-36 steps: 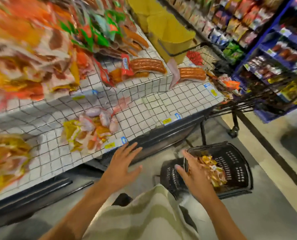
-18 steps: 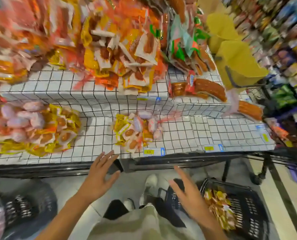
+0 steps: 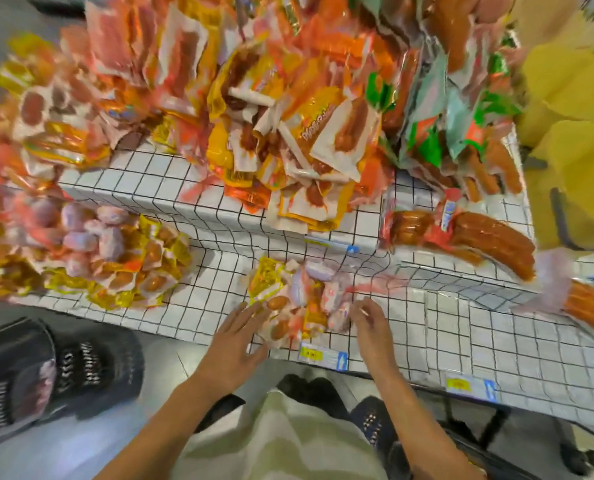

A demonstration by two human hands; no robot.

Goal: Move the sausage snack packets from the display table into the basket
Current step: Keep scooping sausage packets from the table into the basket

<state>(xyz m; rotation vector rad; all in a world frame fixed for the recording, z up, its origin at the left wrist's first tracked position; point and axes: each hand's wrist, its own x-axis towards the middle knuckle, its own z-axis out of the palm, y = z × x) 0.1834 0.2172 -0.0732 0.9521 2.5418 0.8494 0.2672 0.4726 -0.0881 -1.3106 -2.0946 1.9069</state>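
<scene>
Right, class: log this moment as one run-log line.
phase: reach | left hand: open, at small packet pile | right hand: open, at pile | nothing lifted

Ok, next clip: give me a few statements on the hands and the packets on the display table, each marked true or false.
1. Both hands reach the small pile of packets at the table's front edge. True.
2. The left hand lies with fingers spread at the pile's left side. True.
3. The right hand holds a packet lifted clear of the table. False: it is down at the pile's right side, nothing lifted.
4. The display table has a plain wooden top. False: white with a black grid.
5. A black basket sits on the floor at left. True.
</scene>
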